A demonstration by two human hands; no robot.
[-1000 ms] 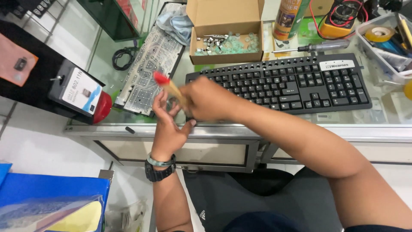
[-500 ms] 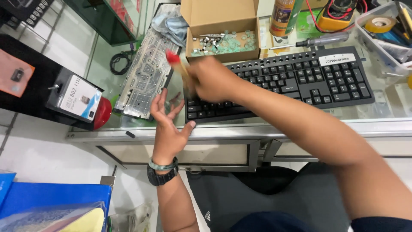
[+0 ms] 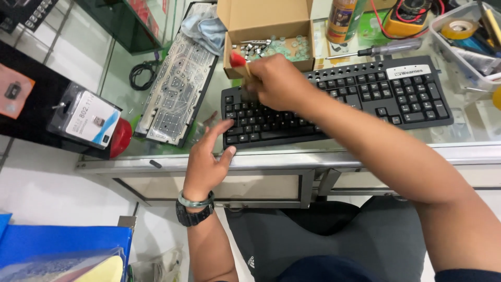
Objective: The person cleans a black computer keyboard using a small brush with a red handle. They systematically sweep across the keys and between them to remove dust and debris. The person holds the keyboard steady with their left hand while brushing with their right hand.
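A black keyboard [image 3: 365, 99] lies on the glass counter in front of me. My right hand [image 3: 276, 81] hovers over its upper left keys, closed on a small brush with a wooden handle and a red tip [image 3: 238, 58]. My left hand [image 3: 206, 162] rests at the keyboard's front left corner with fingers spread, its thumb touching the edge. A watch and a green bangle sit on that wrist.
An open cardboard box [image 3: 266, 31] of small parts stands behind the keyboard. A keyboard membrane sheet [image 3: 175, 94] lies left of it under a blue cloth [image 3: 206, 28]. A screwdriver [image 3: 381, 49], a bottle [image 3: 342, 18], a multimeter [image 3: 412, 13], and a tray with tape [image 3: 464, 36] are at the right.
My right hand has carried the brush from my left hand up and right onto the keyboard's left keys. My left hand has dropped to the keyboard's corner.
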